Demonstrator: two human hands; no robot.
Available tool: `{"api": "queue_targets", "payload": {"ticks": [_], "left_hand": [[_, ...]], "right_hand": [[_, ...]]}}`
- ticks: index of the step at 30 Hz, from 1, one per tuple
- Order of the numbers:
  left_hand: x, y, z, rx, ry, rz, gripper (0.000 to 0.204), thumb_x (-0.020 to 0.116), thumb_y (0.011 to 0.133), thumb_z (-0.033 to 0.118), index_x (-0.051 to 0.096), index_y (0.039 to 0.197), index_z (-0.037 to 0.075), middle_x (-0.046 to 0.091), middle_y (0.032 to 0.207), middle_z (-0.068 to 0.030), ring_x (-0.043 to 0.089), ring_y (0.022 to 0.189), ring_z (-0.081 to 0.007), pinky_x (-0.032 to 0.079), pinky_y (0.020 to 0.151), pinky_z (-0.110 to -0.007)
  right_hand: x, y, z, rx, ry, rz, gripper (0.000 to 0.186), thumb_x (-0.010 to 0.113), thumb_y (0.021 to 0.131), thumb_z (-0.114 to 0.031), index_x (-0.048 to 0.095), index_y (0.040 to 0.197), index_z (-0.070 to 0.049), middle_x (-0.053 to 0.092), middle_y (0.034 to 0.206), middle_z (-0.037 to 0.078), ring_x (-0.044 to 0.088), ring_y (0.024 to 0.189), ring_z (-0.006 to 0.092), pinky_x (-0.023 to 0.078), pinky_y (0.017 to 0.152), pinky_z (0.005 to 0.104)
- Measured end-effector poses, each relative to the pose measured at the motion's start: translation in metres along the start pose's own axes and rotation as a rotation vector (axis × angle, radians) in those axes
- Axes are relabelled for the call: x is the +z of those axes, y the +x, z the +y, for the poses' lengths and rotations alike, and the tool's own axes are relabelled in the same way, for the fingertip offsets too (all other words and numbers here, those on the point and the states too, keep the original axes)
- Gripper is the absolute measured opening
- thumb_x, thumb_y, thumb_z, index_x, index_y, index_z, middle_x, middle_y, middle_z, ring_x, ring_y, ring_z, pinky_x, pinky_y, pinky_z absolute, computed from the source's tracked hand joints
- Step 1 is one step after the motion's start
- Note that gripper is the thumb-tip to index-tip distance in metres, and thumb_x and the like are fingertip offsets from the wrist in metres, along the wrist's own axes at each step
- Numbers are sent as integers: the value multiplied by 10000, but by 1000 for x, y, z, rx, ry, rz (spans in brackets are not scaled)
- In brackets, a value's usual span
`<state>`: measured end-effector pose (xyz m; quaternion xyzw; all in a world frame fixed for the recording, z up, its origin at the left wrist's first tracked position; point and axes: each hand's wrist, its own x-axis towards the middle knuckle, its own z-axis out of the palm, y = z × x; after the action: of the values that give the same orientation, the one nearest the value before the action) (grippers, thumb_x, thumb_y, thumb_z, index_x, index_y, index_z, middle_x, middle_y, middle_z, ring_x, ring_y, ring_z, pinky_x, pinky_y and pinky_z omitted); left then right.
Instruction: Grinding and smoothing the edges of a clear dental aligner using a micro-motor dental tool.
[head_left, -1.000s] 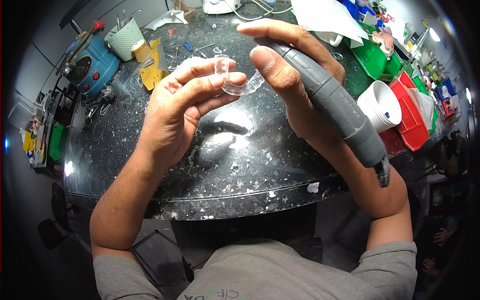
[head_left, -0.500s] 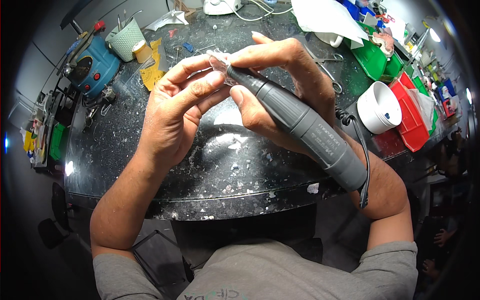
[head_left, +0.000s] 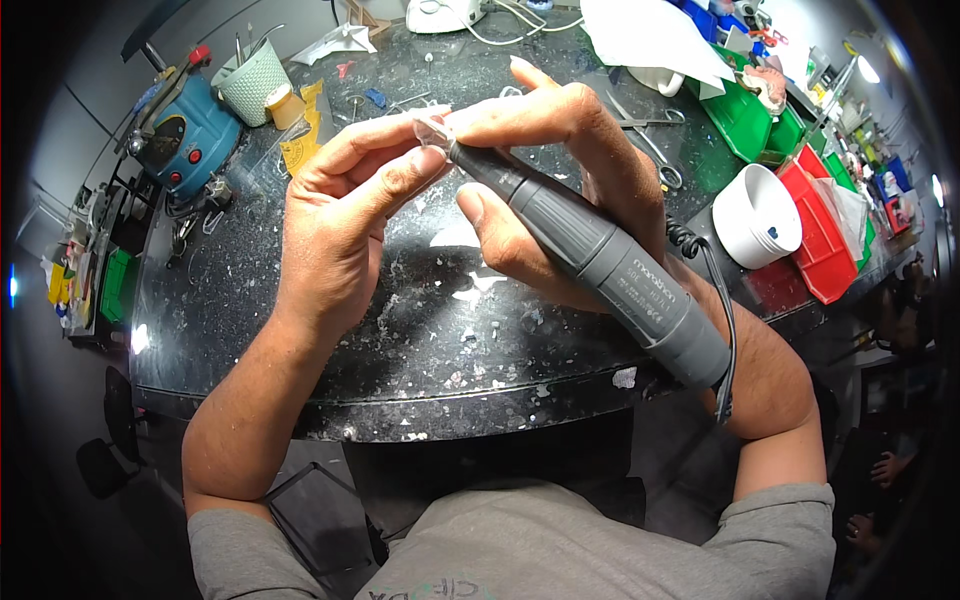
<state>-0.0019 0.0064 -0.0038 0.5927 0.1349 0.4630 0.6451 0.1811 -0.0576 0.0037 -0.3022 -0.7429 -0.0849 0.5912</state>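
My left hand (head_left: 335, 220) pinches a small clear plastic piece (head_left: 432, 131) between thumb and fingers, above the bench. It looks like a thin moulded dental shell, though the fingers cover much of it. Wrapped around a dark grey rotary handpiece (head_left: 610, 255) is my right hand (head_left: 590, 150), its index finger reaching along the nose. The handpiece slants from upper left to lower right, with its narrow tip against or very close to the clear piece. The bit itself cannot be made out. A coiled black cord (head_left: 690, 240) hangs from the rear end.
On the speckled black bench (head_left: 430, 370) lie metal scissors-like tools (head_left: 655, 145), right of my hands. Farther right are a white tub (head_left: 757, 215), a red bin (head_left: 815, 235) and a green bin (head_left: 745, 120). At left stand a blue machine (head_left: 190, 145) and a pale-green basket (head_left: 250, 85).
The clear piece has turned slightly in my left fingers, and the left hand has shifted a little. My right thumb has eased away from the handpiece's nose, and the handpiece has tilted and moved slightly.
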Motion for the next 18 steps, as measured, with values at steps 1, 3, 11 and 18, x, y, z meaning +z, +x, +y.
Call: {"api": "queue_targets", "payload": {"ticks": [1, 3, 11, 18], "left_hand": [[0, 0, -1, 0, -1, -1, 236, 671, 891, 17, 661, 1126, -6, 667, 1193, -158, 637, 1109, -196, 498, 1003, -346], [-1, -1, -3, 62, -3, -24, 243, 680, 883, 17, 664, 1125, -5, 680, 1170, -152, 642, 1101, -191, 497, 996, -328], [4, -1, 1, 87, 88, 27, 257, 714, 851, 4, 677, 1105, -5, 700, 1124, -142, 661, 1059, -184, 497, 984, -318], [5, -2, 1, 177, 213, 52, 265, 722, 842, -11, 678, 1103, -8, 713, 1078, -130, 677, 1009, -169, 523, 942, -303]], "right_hand": [[0, 0, 0, 12, 4, 21, 347, 779, 676, -80, 658, 999, -119, 661, 856, 15, 679, 816, 178, 406, 1043, 539], [-3, 0, 0, 4, -1, -32, 350, 778, 681, -79, 653, 1005, -120, 658, 852, 11, 677, 819, 179, 404, 1046, 536], [-4, 1, -1, -11, 12, -56, 378, 783, 686, -75, 632, 1029, -122, 637, 849, 7, 672, 827, 182, 391, 1061, 529], [-2, 0, 1, -21, -9, -27, 387, 775, 663, -41, 619, 1015, -75, 611, 838, 41, 623, 757, 186, 499, 825, 368]]}}
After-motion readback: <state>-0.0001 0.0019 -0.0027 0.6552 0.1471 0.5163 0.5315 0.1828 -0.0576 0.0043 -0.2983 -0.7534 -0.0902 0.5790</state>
